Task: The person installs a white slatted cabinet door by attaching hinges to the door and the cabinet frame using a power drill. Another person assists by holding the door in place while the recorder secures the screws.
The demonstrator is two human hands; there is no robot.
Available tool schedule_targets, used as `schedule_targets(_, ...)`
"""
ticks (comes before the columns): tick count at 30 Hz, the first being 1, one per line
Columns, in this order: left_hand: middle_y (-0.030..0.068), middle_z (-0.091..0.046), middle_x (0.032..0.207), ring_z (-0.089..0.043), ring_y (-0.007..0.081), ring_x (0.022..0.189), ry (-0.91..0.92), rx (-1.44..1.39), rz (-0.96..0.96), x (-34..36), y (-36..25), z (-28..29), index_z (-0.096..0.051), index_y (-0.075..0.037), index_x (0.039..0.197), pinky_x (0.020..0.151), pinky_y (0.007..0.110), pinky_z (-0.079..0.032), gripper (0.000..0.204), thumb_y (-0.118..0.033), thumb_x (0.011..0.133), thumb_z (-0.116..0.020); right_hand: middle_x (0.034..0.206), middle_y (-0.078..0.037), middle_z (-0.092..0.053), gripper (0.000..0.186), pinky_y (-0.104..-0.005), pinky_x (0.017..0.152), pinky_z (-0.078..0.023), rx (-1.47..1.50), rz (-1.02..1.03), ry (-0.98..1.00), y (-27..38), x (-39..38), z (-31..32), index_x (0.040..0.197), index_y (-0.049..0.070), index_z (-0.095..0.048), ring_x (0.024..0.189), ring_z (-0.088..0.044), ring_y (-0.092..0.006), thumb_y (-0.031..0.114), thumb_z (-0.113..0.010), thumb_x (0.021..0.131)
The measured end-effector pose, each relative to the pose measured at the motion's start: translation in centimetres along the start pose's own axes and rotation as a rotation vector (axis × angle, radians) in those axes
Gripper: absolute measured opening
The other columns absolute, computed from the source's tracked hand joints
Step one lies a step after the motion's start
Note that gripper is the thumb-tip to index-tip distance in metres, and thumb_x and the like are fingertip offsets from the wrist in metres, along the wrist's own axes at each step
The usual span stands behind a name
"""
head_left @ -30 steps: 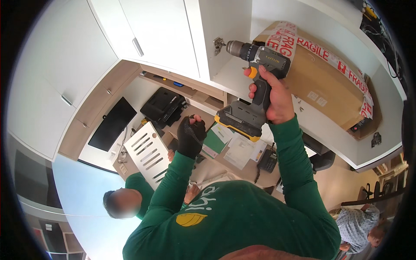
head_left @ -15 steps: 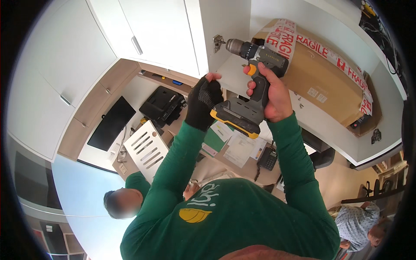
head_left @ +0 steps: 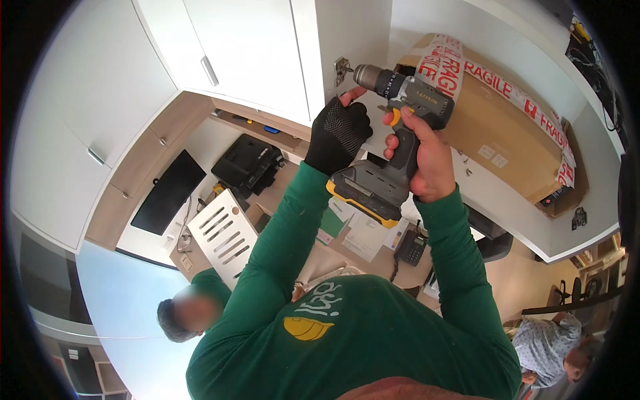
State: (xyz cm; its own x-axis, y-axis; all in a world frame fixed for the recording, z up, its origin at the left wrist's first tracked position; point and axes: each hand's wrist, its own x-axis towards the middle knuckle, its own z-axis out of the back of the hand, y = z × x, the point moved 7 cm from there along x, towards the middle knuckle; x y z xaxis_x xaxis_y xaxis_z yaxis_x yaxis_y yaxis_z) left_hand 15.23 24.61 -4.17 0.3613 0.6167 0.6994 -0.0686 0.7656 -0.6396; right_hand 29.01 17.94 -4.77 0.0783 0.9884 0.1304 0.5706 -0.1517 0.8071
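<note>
My right hand (head_left: 437,163) grips a grey and black cordless drill (head_left: 427,100) by its handle, with fingers at the yellow trigger. The drill's chuck points left at a metal cabinet hinge (head_left: 342,70) fixed on the white side panel (head_left: 360,30). Just below the chuck is my left hand (head_left: 339,133), in a black glove with bare fingertips. Its index finger reaches up beside the chuck's front, and the other fingers are curled in. Whatever they may hold is hidden. A black and yellow battery (head_left: 365,193) forms the drill's base.
A taped cardboard box (head_left: 500,127) fills much of the open cabinet. Small loose hardware (head_left: 467,172) lies on the shelf near it. Below are a printer (head_left: 248,167), papers (head_left: 365,230) and a desk phone (head_left: 410,247). One person (head_left: 193,310) is at lower left, another (head_left: 550,347) at lower right.
My left hand has moved up and right, closer to the chuck, and its index finger now extends. The drill sits slightly further right and lower in view, still in my right hand.
</note>
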Motion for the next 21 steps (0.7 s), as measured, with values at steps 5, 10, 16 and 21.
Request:
schedule_targets(5,0.006,-0.052,0.078,-0.058,0.0145,0.08,-0.134,-0.082,0.111,0.6,1.2,-0.2,-0.049,0.007,0.133,0.076,0.03,-0.05,0.051,-0.009,0.087,-0.063,0.094,-0.007,-0.068,0.025,-0.0306,0.056,-0.053,-0.006,-0.006,0.007,0.4,0.1,0.2,0.113,0.007,-0.061,0.065,-0.06,-0.0143,0.024,-0.066,0.096)
schedule_targets(10,0.0012,-0.047,0.076,-0.053,0.0125,0.075,-0.213,-1.184,0.151,1.9,5.2,-2.1,-0.049,0.002,0.133,0.074,0.028,-0.047,0.037,-0.014,0.101,-0.052,0.095,-0.006,-0.067,0.022,-0.0301,0.056,-0.053,-0.018,-0.038,0.038,0.8,0.5,0.6,0.111,0.007,-0.061,0.066,-0.06,-0.0142,0.023,-0.064,0.097)
schedule_targets(16,-0.0032,-0.035,0.071,-0.04,0.0084,0.065,-0.249,-1.551,0.116,2.8,3.2,-2.8,-0.048,-0.005,0.133,0.061,0.024,-0.037,0.037,-0.032,0.11,-0.038,0.095,-0.007,-0.067,0.021,-0.0298,0.056,-0.053,-0.019,-0.063,0.056,1.2,0.9,1.2,0.111,0.007,-0.06,0.066,-0.059,-0.0137,0.022,-0.064,0.097)
schedule_targets(21,-0.003,-0.038,0.069,-0.038,0.0083,0.062,-0.249,-1.537,0.052,3.3,3.3,-2.9,-0.049,-0.004,0.133,0.058,0.022,-0.035,0.036,-0.03,0.11,-0.038,0.095,-0.006,-0.067,0.021,-0.0299,0.056,-0.052,0.006,-0.09,0.069,1.6,0.9,1.5,0.112,0.008,-0.059,0.066,-0.058,-0.0135,0.022,-0.063,0.097)
